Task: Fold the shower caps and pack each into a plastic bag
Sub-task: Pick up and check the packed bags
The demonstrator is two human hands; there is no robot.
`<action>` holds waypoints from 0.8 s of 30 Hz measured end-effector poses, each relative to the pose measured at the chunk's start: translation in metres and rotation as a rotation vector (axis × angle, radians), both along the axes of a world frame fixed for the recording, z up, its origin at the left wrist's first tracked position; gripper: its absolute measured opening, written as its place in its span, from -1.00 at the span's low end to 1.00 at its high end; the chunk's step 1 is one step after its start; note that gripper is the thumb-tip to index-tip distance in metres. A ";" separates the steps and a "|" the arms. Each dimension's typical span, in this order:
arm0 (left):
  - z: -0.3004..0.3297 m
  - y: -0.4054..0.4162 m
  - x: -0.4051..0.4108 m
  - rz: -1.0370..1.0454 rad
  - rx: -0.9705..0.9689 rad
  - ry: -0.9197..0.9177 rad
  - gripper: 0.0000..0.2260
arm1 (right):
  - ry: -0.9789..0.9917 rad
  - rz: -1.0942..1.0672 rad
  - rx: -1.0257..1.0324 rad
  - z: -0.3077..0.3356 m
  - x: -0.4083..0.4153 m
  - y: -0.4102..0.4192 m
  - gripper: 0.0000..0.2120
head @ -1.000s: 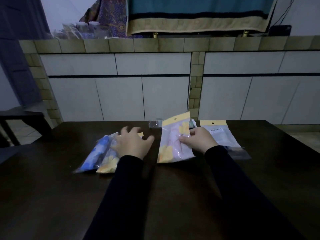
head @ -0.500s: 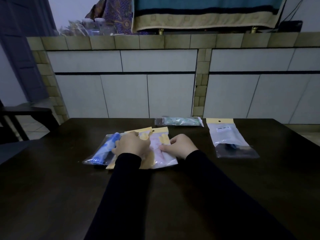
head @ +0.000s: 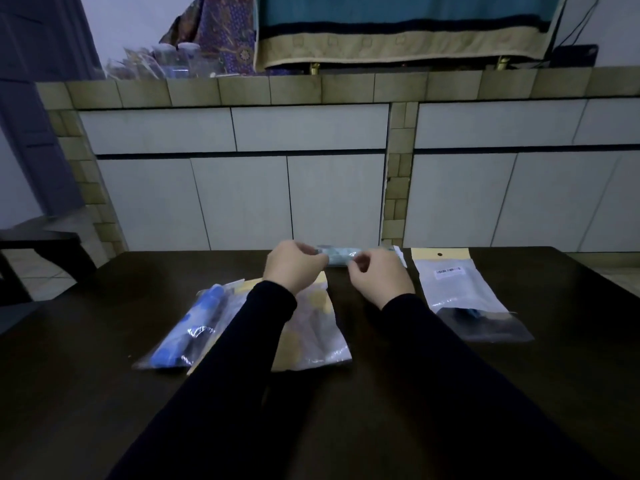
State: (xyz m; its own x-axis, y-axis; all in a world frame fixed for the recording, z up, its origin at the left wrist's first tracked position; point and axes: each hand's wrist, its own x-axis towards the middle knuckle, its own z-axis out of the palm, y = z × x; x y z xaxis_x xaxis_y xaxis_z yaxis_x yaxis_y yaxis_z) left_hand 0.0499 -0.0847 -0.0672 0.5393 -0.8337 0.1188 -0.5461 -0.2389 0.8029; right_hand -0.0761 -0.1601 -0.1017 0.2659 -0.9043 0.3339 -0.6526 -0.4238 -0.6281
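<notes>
— Blue, farthest left: a packed shower cap in its clear bag (head: pixel 187 336), lying slantwise on the dark wooden table (head: pixel 104 393). Overlapped on its right by a second packed bag with a yellow header (head: pixel 311 337), partly hidden under the left sleeve.

— And the hands?

— Both reached out to the table's far edge. Left hand (head: pixel 294 268), fingers curled, pinching the left end of a greenish rolled shower cap in crinkly film (head: pixel 337 256). Right hand (head: pixel 379 277) curled toward the other end — touching or just short, hard to tell in this dim light.

— Farther right?

— One more clear bag with a yellow header and barcode label (head: pixel 457 292), something dark bunched at its near end, lying flat and apart from the hands.

— How should the greenish roll handle?

— Light and soft, probably — thin plastic, slippery against its wrapper, no stiffness to speak of. Likely to sag or unroll if lifted by one end only. Best taken at both ends, pinched through the film, and kept level. Little risk of breakage; more risk of slipping from a loose pinch or springing open before bagging.
</notes>
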 end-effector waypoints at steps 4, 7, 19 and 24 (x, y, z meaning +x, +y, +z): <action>-0.005 -0.056 0.019 -0.001 0.162 -0.105 -0.76 | 0.134 0.025 -0.145 0.004 0.019 -0.042 -0.76; -0.014 -0.086 0.029 -0.009 0.254 -0.209 -0.72 | 0.246 0.040 -0.134 0.005 0.033 -0.066 -0.70; -0.019 -0.104 0.038 0.022 -0.006 -0.017 -0.91 | 0.246 0.086 0.000 0.007 0.037 -0.074 -0.69; -0.005 -0.080 0.017 -0.079 -0.319 0.298 -0.96 | -0.140 0.119 0.198 0.025 0.020 -0.052 -0.74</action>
State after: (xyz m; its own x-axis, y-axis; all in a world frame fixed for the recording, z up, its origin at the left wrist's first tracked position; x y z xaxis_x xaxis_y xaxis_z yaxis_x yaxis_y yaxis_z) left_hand 0.0666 -0.1645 -0.0721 0.5252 -0.8205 0.2259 -0.2863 0.0796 0.9548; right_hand -0.0557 -0.2116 -0.0767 0.3378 -0.9209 0.1944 -0.5068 -0.3521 -0.7869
